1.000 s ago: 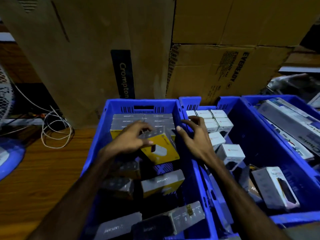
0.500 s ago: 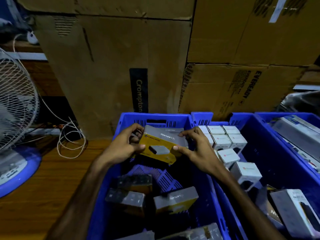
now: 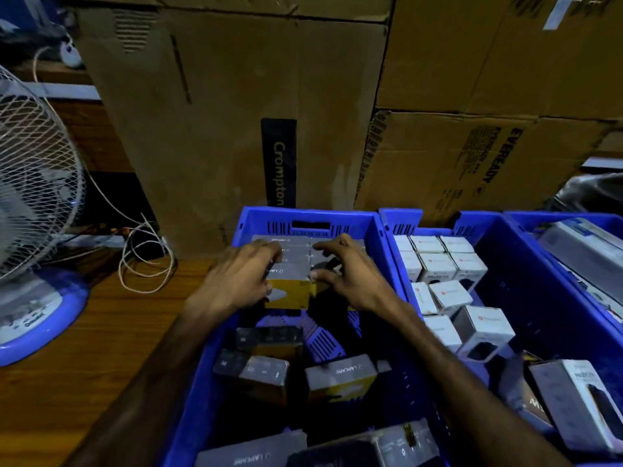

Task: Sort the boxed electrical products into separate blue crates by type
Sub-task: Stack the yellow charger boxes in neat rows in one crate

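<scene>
The left blue crate holds a row of grey-topped yellow boxes packed against its far wall. My left hand grips a yellow and grey box standing at the front of that row, fingers over its top and thumb on its yellow face. My right hand lies beside it, its spread fingers resting on the neighbouring boxes and its thumb touching the held box's edge. More boxes of the same kind lie loose in the crate's near half. The middle blue crate holds small white boxes.
A third blue crate at the right holds long grey boxes. Tall cardboard cartons stand directly behind the crates. On the wooden table to the left are a table fan and a coiled white cable.
Both hands carried the yellow and grey box from above the crate's middle to the far row and set it upright there. My view tilted up a little.
</scene>
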Demonstrator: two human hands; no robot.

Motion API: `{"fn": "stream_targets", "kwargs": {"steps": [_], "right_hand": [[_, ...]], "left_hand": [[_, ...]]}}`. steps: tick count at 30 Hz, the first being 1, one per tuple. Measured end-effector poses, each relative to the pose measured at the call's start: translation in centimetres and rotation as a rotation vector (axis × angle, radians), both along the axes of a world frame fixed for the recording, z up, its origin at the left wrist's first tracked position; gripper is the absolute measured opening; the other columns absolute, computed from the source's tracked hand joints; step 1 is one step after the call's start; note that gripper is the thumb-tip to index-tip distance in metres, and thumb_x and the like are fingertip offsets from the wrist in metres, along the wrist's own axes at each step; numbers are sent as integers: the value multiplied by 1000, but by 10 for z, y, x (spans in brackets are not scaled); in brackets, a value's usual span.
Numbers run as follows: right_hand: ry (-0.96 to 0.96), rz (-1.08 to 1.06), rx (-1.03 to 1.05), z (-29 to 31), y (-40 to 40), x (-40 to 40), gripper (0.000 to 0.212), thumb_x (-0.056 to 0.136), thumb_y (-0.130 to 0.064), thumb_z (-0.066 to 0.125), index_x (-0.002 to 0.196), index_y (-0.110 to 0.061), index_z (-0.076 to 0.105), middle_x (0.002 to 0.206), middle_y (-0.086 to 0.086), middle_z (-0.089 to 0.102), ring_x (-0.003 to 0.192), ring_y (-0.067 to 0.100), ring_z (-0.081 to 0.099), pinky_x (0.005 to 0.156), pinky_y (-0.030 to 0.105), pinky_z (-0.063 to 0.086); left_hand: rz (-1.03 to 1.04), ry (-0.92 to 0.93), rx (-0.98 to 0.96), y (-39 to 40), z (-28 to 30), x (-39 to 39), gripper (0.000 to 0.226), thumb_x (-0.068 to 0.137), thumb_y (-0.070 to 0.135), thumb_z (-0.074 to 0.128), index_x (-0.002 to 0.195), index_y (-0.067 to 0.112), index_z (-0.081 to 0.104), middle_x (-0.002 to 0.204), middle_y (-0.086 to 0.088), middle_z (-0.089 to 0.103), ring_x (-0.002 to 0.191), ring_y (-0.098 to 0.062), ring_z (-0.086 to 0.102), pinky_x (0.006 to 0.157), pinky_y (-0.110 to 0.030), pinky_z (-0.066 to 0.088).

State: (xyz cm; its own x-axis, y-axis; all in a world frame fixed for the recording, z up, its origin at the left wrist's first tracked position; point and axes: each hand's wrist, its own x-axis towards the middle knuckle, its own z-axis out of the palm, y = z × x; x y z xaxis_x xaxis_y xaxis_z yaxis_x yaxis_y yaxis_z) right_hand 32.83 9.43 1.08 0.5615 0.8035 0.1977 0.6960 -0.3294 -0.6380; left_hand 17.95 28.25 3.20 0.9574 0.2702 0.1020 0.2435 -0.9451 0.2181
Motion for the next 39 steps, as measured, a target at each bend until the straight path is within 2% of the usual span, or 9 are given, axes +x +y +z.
{"fn": "stream_targets", "kwargs": {"steps": [4, 8, 11, 16, 19, 24, 31, 36, 39], "right_hand": [[-230, -234, -76, -7, -26, 25, 41, 91, -39, 72, 129, -24, 66, 123, 2, 53, 113, 25, 61, 99, 44, 49], [-251, -394, -222, -13, -47, 36, 49, 90, -39, 71, 134, -20, 63, 137, 12, 48, 128, 35, 50, 106, 49, 44], [-218, -423, -295, -13, -52, 36, 58, 90, -39, 71, 142, -21, 53, 142, 13, 43, 131, 37, 46, 107, 50, 42], [-209, -432, -262, -12, -52, 35, 56, 91, -34, 68, 143, -20, 51, 142, 14, 42, 124, 40, 53, 99, 51, 49], [-198, -425, -265, -13, -52, 36, 55, 94, -35, 66, 144, -20, 51, 144, 14, 41, 126, 39, 52, 99, 50, 50], [-172, -416, -286, -14, -50, 38, 62, 93, -32, 69, 150, -23, 46, 149, 12, 38, 132, 36, 49, 98, 48, 51], [-167, -410, -278, -17, -51, 40, 63, 91, -28, 72, 149, -23, 48, 148, 11, 38, 134, 33, 47, 98, 46, 51], [-163, -403, -252, -16, -53, 39, 59, 92, -26, 70, 148, -22, 50, 147, 11, 39, 135, 32, 46, 99, 45, 49], [-156, -392, -209, -18, -54, 41, 54, 92, -26, 70, 143, -20, 55, 143, 12, 43, 130, 34, 49, 101, 47, 51]], "left_hand": [[-45, 79, 154, 4, -17, 8, 49, 85, 31, 73, 125, 32, 45, 126, 2, 56, 118, -27, 58, 95, -44, 47], [-80, 164, 239, 2, -20, 23, 32, 92, 23, 67, 120, 26, 51, 122, -1, 59, 108, -27, 61, 89, -44, 53], [-110, 162, 274, 5, -26, 32, 22, 94, 22, 65, 109, 23, 50, 115, -3, 61, 100, -26, 61, 80, -43, 53], [-111, 187, 245, 14, -35, 48, 45, 86, 48, 75, 115, 20, 55, 117, -4, 62, 108, -29, 63, 76, -37, 46], [-87, 173, 242, 15, -39, 57, 34, 91, 38, 71, 115, 19, 56, 115, -6, 63, 107, -30, 64, 82, -44, 55], [-51, 150, 337, 13, -46, 66, 24, 94, 24, 67, 114, 14, 59, 118, -10, 55, 112, -32, 56, 73, -45, 50], [-79, 174, 304, 7, -55, 66, 27, 82, 4, 72, 99, 16, 54, 102, -8, 61, 96, -30, 62, 78, -49, 59], [-48, 85, 148, 10, -54, 59, 28, 82, 5, 72, 98, 19, 53, 102, -6, 62, 98, -29, 63, 73, -43, 57], [-31, -3, 10, -8, -45, 52, 26, 85, 19, 74, 104, 20, 57, 107, -2, 62, 102, -25, 61, 75, -39, 51]]}}
